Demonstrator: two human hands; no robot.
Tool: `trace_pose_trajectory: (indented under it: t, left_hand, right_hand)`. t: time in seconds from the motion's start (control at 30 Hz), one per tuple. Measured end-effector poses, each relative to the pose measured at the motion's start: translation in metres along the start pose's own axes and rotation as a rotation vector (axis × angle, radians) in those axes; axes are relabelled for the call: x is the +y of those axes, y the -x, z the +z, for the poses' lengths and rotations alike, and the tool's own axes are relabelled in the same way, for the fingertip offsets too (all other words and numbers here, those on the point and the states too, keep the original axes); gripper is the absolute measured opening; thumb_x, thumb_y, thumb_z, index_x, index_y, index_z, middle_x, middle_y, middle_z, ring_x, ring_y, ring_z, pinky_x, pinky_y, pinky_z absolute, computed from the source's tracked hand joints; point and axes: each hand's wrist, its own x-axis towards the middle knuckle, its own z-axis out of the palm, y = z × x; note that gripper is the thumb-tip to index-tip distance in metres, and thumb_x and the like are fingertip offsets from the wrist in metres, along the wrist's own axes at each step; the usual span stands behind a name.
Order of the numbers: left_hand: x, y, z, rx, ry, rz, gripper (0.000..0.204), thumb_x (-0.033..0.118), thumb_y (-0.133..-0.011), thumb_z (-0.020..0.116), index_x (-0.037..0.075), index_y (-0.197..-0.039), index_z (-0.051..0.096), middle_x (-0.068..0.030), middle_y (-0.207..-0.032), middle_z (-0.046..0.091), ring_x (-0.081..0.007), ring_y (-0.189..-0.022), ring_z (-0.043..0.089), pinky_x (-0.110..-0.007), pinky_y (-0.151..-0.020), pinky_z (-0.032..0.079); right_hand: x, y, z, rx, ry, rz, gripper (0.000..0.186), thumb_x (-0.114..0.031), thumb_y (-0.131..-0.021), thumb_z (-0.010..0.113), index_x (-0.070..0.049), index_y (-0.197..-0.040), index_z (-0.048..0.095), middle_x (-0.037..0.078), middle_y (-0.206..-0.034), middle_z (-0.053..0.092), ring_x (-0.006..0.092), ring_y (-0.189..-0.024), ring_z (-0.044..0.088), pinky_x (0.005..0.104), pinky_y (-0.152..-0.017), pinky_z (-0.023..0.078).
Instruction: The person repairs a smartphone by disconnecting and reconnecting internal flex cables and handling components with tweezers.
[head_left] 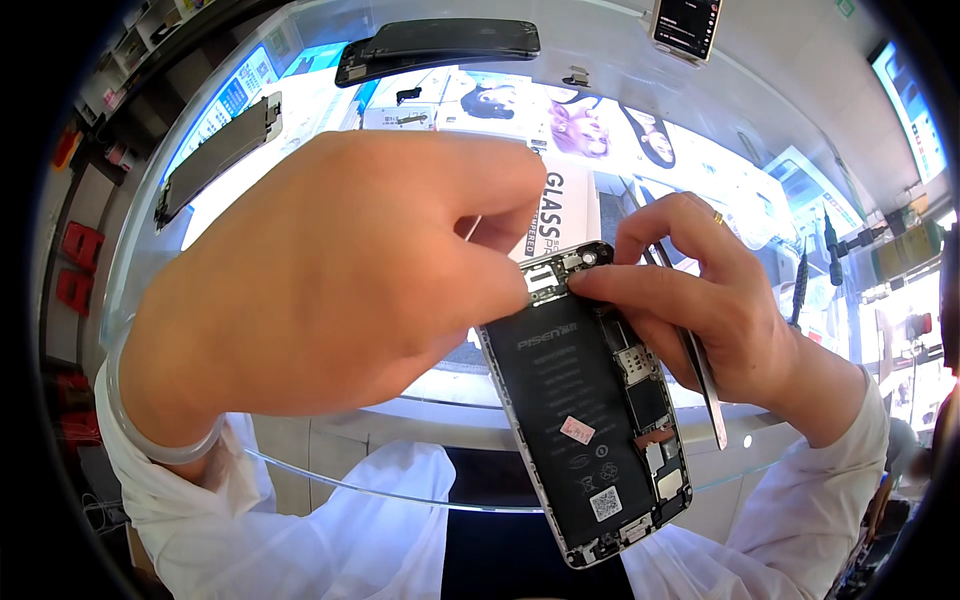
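An opened smartphone point(560, 400) slants in front of me with its insides facing up; a black battery point(560, 360) fills much of it. My left hand point(340, 270), large and close to the camera, is closed at the phone's upper left edge, its thumb against the frame. The tips of its other fingers are hidden. My right hand point(710, 290) pinches the phone's top right corner near the camera part, thumb over the inner parts. A pair of metal tweezers point(702, 385) is tucked in that same hand, pointing down beside the phone.
Under the work is a lit glass counter with pictures beneath. A removed screen panel point(215, 155) lies far left, dark phone shells point(440, 48) at the back, and small metal parts point(575, 76) nearby. Another phone point(686, 28) stands at the back; screwdrivers point(832, 245) are at right.
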Motion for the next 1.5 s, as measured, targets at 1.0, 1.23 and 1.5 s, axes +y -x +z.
trace_pose_trajectory:
  t: [1.0, 1.23, 1.5]
  left_hand:
    - [-0.0012, 0.0038, -0.0040, -0.056, -0.085, 0.031, 0.030, -0.003, -0.061, 0.067, 0.006, -0.088, 0.077, -0.0038, -0.063, 0.045, -0.0206, -0.052, 0.050, -0.034, -0.043, 0.035]
    - [-0.0030, 0.0052, 0.0000, -0.014, -0.019, 0.011, 0.029, -0.002, -0.063, 0.067, 0.006, -0.089, 0.077, -0.0034, -0.064, 0.048, -0.0201, -0.054, 0.052, -0.033, -0.045, 0.037]
    - [-0.0020, 0.0031, -0.0040, -0.074, 0.011, -0.027, 0.023, 0.001, -0.066, 0.071, 0.006, -0.088, 0.077, -0.0035, -0.065, 0.049, -0.0196, -0.054, 0.053, -0.033, -0.045, 0.037]
  right_hand:
    - [-0.0021, 0.0011, 0.0010, 0.015, 0.022, 0.020, 0.032, 0.008, -0.077, 0.070, -0.004, -0.106, 0.074, 0.013, -0.098, 0.055, 0.0235, -0.085, 0.061, 0.0309, -0.070, 0.049]
    - [-0.0008, 0.0026, 0.0005, 0.018, 0.068, -0.020, 0.031, 0.006, -0.076, 0.070, -0.004, -0.105, 0.074, 0.013, -0.097, 0.056, 0.0235, -0.084, 0.061, 0.0320, -0.070, 0.048]
    - [0.0001, 0.0036, 0.0008, 0.027, 0.053, -0.032, 0.031, 0.006, -0.078, 0.067, -0.001, -0.108, 0.072, 0.013, -0.097, 0.056, 0.0232, -0.084, 0.060, 0.0325, -0.071, 0.049]
